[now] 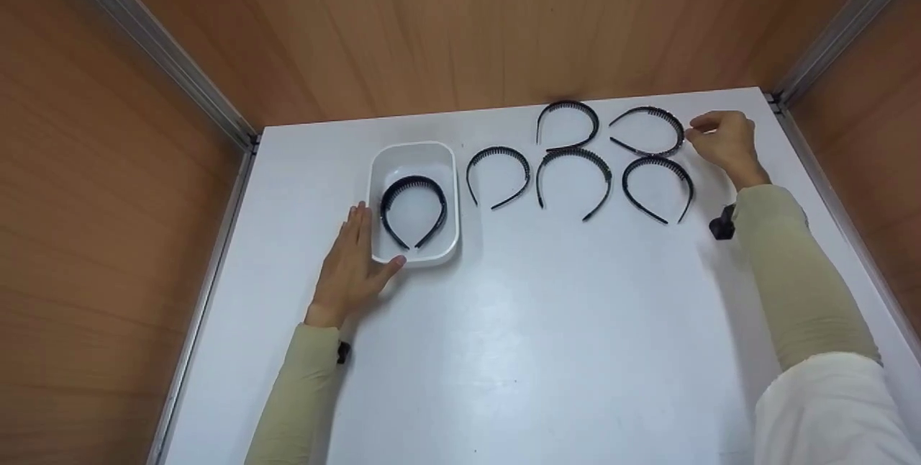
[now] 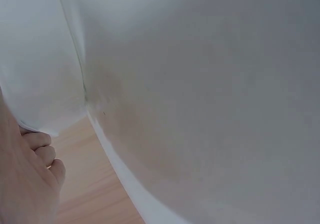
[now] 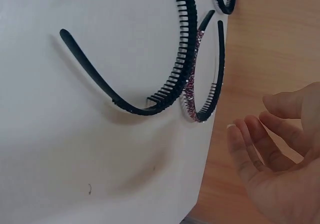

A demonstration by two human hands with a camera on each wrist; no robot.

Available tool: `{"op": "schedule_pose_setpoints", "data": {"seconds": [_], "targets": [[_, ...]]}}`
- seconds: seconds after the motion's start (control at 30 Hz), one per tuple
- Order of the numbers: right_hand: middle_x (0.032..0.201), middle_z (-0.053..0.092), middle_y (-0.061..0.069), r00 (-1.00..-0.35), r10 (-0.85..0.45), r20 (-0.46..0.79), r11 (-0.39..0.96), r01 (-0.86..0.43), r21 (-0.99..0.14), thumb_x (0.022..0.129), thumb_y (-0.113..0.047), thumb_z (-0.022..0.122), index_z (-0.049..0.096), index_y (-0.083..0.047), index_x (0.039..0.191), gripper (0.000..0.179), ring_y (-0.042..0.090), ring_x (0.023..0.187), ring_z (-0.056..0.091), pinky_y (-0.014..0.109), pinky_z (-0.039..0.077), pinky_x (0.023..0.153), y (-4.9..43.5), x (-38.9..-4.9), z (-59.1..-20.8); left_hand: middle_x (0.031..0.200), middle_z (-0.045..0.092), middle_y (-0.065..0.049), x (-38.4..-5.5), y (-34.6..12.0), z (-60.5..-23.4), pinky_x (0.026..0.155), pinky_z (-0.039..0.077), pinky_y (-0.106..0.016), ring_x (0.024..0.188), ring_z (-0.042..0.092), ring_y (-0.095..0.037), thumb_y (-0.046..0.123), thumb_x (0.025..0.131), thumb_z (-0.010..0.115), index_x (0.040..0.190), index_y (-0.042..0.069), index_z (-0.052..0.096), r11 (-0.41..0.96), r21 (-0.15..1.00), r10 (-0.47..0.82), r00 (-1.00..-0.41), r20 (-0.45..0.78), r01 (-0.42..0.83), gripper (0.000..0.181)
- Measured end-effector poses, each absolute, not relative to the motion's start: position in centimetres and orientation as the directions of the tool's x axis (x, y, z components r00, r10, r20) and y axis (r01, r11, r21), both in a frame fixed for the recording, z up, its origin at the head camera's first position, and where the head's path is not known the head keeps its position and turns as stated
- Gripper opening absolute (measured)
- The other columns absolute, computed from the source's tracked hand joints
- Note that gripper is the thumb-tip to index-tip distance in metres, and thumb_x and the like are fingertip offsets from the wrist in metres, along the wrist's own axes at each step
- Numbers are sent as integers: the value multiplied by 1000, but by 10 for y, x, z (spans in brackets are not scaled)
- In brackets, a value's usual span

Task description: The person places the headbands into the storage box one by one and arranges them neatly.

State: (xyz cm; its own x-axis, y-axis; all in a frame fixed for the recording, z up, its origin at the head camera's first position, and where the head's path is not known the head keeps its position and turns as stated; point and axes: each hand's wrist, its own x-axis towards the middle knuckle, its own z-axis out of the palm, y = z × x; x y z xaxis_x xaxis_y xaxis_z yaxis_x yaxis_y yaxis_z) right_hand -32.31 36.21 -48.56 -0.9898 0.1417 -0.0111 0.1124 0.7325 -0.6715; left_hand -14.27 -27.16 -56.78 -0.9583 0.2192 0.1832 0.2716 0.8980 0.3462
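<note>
A white plastic tub [image 1: 455, 191] stands left of centre on the table, with a black toothed headband [image 1: 411, 181] lying in it. My left hand [image 1: 349, 271] rests along the tub's left side, fingers straight and thumb at the near rim. In the left wrist view, the fingers of that hand [image 2: 30, 169] show beside the tub's wall [image 2: 40, 59]. My right hand [image 1: 727, 141] is just right of the far-right headband [image 1: 678, 127]. From the right wrist, this hand [image 3: 280, 149] has loosely bent fingers with nothing between them, apart from the headband with pink glitter [image 3: 190, 94].
Several more headbands lie between tub and right hand: one at the back [image 1: 593, 116], one near the tub [image 1: 496, 150], a middle one [image 1: 609, 181] and one at the right [image 1: 640, 211]. Wooden panels [image 1: 468, 33] wall the white table [image 1: 504, 350] at back and sides.
</note>
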Motion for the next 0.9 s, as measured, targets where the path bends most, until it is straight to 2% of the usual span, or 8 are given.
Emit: {"op": "schedule_pose_setpoints", "data": {"seconds": [0.27, 0.4, 0.5, 0.6, 0.77, 0.9], "targets": [[125, 69, 30, -988, 152, -3, 726, 114, -678, 102, -18, 63, 72, 8, 126, 37, 42, 127, 55, 53, 43, 108, 363, -322, -500, 176, 18, -25, -143, -271, -571, 135, 19, -51, 166, 15, -38, 62, 100, 64, 167, -7, 18, 889, 341, 235, -944, 232, 305, 106], [123, 69, 32, -991, 134, 10, 732, 92, -675, 101, -15, 61, 72, 11, 124, 36, 43, 125, 56, 57, 42, 110, 361, -322, -507, 176, 19, -26, -142, -271, -571, 135, 20, -52, 165, 16, -39, 60, 99, 66, 167, -8, 19, 887, 337, 239, -938, 250, 315, 107], [126, 68, 32, -993, 117, -16, 742, 98, -663, 103, -15, 60, 71, 11, 127, 37, 42, 123, 58, 53, 46, 104, 361, -319, -513, 176, 18, -26, -142, -271, -571, 135, 20, -52, 165, 16, -39, 61, 99, 66, 167, -8, 18, 888, 338, 237, -940, 243, 312, 108], [130, 66, 31, -992, 110, -55, 749, 119, -651, 105, -17, 60, 70, 9, 130, 38, 39, 121, 58, 43, 49, 94, 360, -317, -518, 176, 18, -25, -142, -270, -570, 135, 19, -52, 165, 16, -39, 62, 99, 66, 167, -8, 18, 891, 339, 233, -945, 229, 301, 108], [132, 65, 28, -989, 98, -112, 750, 147, -645, 107, -20, 58, 69, 8, 132, 39, 34, 116, 59, 22, 48, 78, 360, -315, -522, 176, 17, -26, -142, -270, -568, 136, 17, -51, 166, 14, -39, 61, 99, 65, 168, -7, 16, 892, 347, 229, -951, 208, 290, 109], [131, 66, 30, -987, 73, -140, 750, 147, -645, 106, -18, 56, 69, 9, 130, 39, 34, 112, 61, 14, 47, 67, 361, -313, -526, 176, 17, -27, -142, -271, -568, 135, 18, -52, 166, 14, -39, 61, 99, 66, 168, -7, 15, 892, 346, 228, -950, 212, 291, 109]]}}
